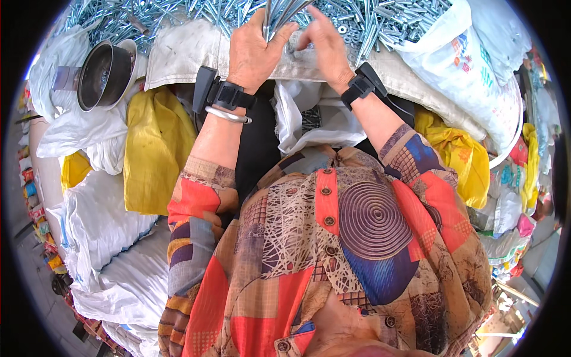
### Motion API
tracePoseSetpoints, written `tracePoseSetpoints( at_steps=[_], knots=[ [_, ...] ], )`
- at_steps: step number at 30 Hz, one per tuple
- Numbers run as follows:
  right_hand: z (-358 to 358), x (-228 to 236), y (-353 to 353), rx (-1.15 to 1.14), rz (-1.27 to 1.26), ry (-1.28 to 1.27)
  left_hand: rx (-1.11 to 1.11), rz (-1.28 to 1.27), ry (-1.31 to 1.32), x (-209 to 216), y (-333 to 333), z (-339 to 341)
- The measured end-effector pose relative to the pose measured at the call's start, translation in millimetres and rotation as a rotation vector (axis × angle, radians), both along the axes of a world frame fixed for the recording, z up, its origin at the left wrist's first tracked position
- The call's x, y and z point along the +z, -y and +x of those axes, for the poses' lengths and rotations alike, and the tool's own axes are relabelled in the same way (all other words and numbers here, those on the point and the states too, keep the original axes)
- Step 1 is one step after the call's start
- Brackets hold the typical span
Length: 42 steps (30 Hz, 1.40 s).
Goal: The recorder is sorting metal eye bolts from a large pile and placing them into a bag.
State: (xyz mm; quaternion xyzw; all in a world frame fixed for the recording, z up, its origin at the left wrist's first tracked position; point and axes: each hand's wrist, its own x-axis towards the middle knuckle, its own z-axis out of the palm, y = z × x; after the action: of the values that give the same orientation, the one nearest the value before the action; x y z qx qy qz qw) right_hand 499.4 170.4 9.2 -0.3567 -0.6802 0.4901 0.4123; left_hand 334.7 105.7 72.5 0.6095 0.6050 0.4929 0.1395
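Observation:
My left hand (254, 52) grips a bundle of long silver bolts (278, 13) that stick up toward the top edge. My right hand (325, 46) rests just to the right of it, fingers bent over small washers and bolts at the near edge of a big pile of silver bolts (380, 24); whether it holds anything I cannot tell. Both wrists carry black strapped devices, and the left wrist also has a silver bangle (228, 115). Below the hands an open white plastic bag (309, 122) holds a dark packet.
A metal bowl (104, 74) lies tilted at the upper left on white sacks. Yellow bags (156, 152) and white sacks (101, 226) crowd the left. A printed white sack (470, 59) and more yellow and coloured bags (458, 160) fill the right.

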Motion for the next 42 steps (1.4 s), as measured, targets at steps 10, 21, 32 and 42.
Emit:
tracePoseSetpoints(
  at_steps=[10,21,32,42],
  knots=[
    [-7,7,6,0.120,0.462,0.212,-0.011,-0.008,0.004,1,-2,2],
    [26,30,47,0.295,0.030,0.250,-0.108,-0.007,0.375,2,28,21],
    [62,30,91,0.640,-1.017,-0.474,-0.441,-0.274,1.118,0,64,34],
    [59,8,105,0.257,-0.469,0.025,-0.115,-0.247,0.823,-27,75,52]
  ],
)
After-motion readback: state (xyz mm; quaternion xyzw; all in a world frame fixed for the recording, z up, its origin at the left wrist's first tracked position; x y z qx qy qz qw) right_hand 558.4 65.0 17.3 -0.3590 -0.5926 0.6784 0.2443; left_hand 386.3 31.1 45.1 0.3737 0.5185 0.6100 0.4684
